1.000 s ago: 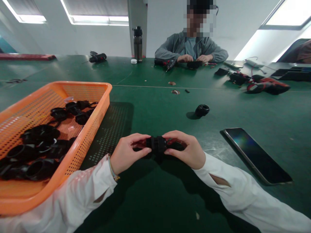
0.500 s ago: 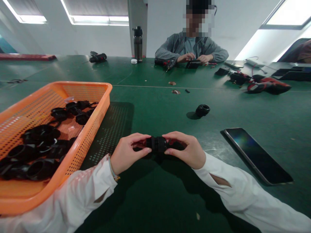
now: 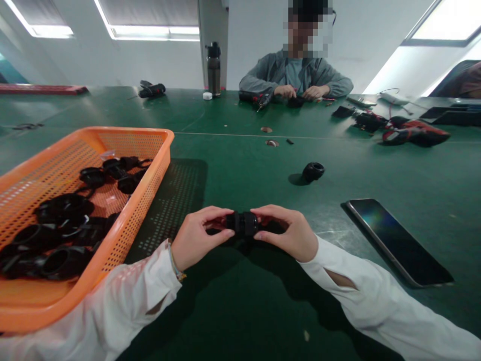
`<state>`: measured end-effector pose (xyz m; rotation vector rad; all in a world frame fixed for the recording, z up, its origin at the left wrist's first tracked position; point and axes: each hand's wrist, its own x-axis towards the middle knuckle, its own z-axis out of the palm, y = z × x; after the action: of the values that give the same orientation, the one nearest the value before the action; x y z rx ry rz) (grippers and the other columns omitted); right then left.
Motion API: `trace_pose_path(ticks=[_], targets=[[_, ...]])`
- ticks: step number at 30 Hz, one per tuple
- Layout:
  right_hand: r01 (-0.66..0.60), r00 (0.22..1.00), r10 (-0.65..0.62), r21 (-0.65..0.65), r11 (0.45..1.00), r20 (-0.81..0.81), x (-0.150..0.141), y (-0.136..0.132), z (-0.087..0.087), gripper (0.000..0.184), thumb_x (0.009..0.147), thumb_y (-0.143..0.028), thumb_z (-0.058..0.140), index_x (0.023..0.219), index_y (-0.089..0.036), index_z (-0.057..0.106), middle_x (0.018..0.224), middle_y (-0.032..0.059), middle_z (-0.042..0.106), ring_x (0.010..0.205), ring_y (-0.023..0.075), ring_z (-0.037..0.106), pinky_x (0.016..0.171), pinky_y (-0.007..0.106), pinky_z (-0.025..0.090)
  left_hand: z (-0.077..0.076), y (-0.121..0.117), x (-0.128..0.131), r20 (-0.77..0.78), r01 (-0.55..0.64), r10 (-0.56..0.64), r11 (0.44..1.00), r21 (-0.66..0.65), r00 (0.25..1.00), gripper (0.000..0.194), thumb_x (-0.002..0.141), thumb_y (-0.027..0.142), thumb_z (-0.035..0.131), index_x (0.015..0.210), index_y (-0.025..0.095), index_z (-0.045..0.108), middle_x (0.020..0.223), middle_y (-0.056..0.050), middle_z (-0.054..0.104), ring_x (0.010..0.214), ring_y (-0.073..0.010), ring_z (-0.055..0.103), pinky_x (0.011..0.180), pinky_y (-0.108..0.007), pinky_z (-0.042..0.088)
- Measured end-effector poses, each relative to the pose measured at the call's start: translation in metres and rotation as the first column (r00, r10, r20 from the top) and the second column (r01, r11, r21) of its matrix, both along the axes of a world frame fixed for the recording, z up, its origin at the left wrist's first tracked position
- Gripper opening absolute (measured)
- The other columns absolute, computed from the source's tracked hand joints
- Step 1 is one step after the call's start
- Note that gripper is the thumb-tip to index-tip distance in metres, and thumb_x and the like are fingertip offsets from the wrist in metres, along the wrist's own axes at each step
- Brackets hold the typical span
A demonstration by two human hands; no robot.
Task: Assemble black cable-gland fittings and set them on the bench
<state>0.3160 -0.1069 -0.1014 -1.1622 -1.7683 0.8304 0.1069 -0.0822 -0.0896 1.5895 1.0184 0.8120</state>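
Note:
Between my two hands is a black ribbed cylindrical fitting (image 3: 242, 223), lying sideways just above the green table. My left hand (image 3: 202, 231) pinches its left end between thumb and fingers. The right end is gripped the same way by my right hand (image 3: 287, 230). A narrow gap shows between the fitting's two ribbed parts. Farther off to the right, another black ring-shaped part (image 3: 313, 171) rests on the table, its round opening facing up and right.
An orange perforated basket (image 3: 165, 150) with several black fittings stands at left. A phone (image 3: 398, 240) lies right of my right hand. Across the table (image 3: 233, 165) a person in a grey jacket (image 3: 263, 75) handles a dark item beside a power drill (image 3: 257, 98). A bottle (image 3: 214, 70) stands behind.
My hands and the fitting stay almost in place, with the fingers barely shifting. Across the table, the other person's hands and the dark item have moved slightly.

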Motion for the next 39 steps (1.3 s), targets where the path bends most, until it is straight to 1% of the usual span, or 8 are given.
trace_pose_path(ticks=[4,8,10,13,18,23,29,39], targets=[[0.0,1.0,0.0,0.021,1.0,0.015,-0.0005,-0.0002,-0.0001,0.036,0.064,-0.016,0.07,0.1,-0.021,0.07,0.086,0.0041,0.07,0.073,0.0158,0.064,0.069,0.03,0.054,-0.0012,-0.0004,-0.0004,0.009,-0.02,0.02,0.999,-0.039,1.0,0.035,0.063,0.022,0.067,0.095,0.011,0.067,0.088,-0.007,0.067,0.078,-0.0174,0.066,0.075,-0.03,0.057],[0.042,0.998,-0.044,0.053,0.998,0.041,-0.0009,-0.0005,0.0004,0.033,0.064,-0.017,0.07,0.096,-0.023,0.071,0.096,0.0051,0.068,0.08,0.0177,0.065,0.069,0.031,0.054,-0.0016,-0.0009,-0.0006,0.013,-0.021,0.022,0.999,-0.049,1.0,0.035,0.063,0.022,0.068,0.096,0.011,0.067,0.088,-0.007,0.068,0.078,-0.0178,0.066,0.075,-0.031,0.057],[0.056,0.996,-0.061,0.078,0.995,0.061,-0.0012,-0.001,0.0006,0.033,0.063,-0.018,0.071,0.095,-0.024,0.071,0.098,0.005,0.068,0.083,0.0191,0.065,0.072,0.033,0.054,-0.0016,-0.001,-0.0003,0.015,-0.021,0.021,0.999,-0.049,1.0,0.034,0.063,0.022,0.068,0.095,0.012,0.067,0.088,-0.007,0.069,0.078,-0.018,0.066,0.075,-0.031,0.057],[0.062,0.995,-0.07,0.103,0.993,0.077,-0.0025,-0.0023,0.0006,0.033,0.064,-0.018,0.071,0.096,-0.023,0.069,0.094,0.0047,0.069,0.083,0.0196,0.065,0.076,0.035,0.053,-0.0017,-0.0008,0.0004,0.021,-0.026,0.028,0.998,-0.056,0.999,0.036,0.062,0.023,0.068,0.096,0.011,0.067,0.087,-0.007,0.069,0.077,-0.018,0.066,0.075,-0.032,0.056],[0.084,0.994,-0.089,0.076,0.994,0.057,-0.0047,-0.0036,0.001,0.034,0.063,-0.017,0.069,0.097,-0.021,0.065,0.088,0.003,0.07,0.073,0.0172,0.064,0.063,0.029,0.053,-0.0026,-0.0008,0.001,0.034,-0.036,0.039,0.995,-0.092,0.999,0.04,0.062,0.023,0.068,0.099,0.01,0.064,0.084,-0.007,0.07,0.077,-0.0178,0.065,0.075,-0.032,0.056],[0.063,0.994,-0.068,0.068,0.996,0.08,-0.0042,-0.0029,0.0041,0.028,0.065,-0.021,0.069,0.093,-0.023,0.067,0.086,0.0029,0.071,0.075,0.0188,0.065,0.063,0.03,0.053,-0.0036,-0.0006,0.0003,0.022,-0.038,0.04,0.996,-0.077,0.999,0.037,0.062,0.023,0.068,0.097,0.01,0.065,0.084,-0.007,0.07,0.076,-0.0179,0.066,0.075,-0.032,0.056],[0.058,0.994,-0.062,0.04,0.998,0.086,-0.0033,-0.0026,0.0048,0.029,0.065,-0.023,0.07,0.094,-0.023,0.068,0.088,0.0033,0.072,0.076,0.0195,0.066,0.062,0.03,0.053,-0.0024,-0.0002,0.0003,0.016,-0.032,0.033,0.998,-0.048,0.999,0.034,0.062,0.022,0.068,0.095,0.011,0.067,0.085,-0.006,0.069,0.076,-0.0179,0.066,0.074,-0.031,0.056],[0.055,0.995,-0.06,0.055,0.997,0.081,-0.0031,-0.0023,0.0033,0.03,0.066,-0.023,0.071,0.095,-0.021,0.068,0.088,0.0037,0.072,0.073,0.0183,0.066,0.061,0.029,0.053,-0.001,0.0001,0.0001,0.025,-0.023,0.024,0.999,-0.03,0.999,0.032,0.062,0.021,0.068,0.093,0.012,0.067,0.086,-0.006,0.067,0.076,-0.0176,0.065,0.074,-0.031,0.056]])
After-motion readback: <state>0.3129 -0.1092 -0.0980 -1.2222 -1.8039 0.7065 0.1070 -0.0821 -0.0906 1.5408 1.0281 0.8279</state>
